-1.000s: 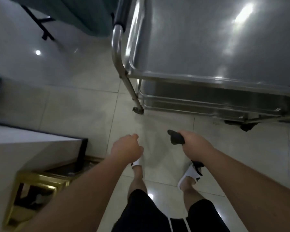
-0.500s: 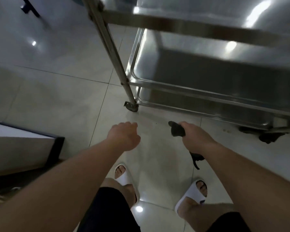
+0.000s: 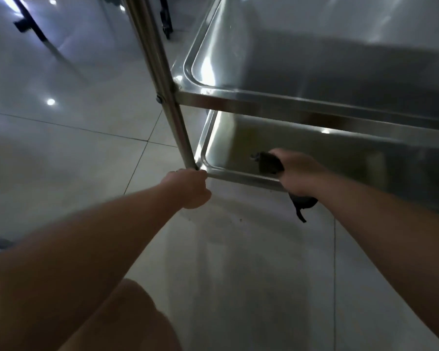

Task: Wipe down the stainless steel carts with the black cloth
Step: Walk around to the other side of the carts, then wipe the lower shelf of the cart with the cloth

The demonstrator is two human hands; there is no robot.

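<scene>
While the left hand (image 3: 192, 190) curls at the cart (image 3: 299, 103) post's foot — apparently gripping it — the right hand (image 3: 299, 173) clutches the black cloth (image 3: 269, 163) over the bottom shelf (image 3: 241, 140) rim.

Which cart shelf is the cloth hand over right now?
The bottom shelf, the lowest tray by the floor. The right hand holds the black cloth over its front rim; the middle shelf sits above, untouched.
</scene>
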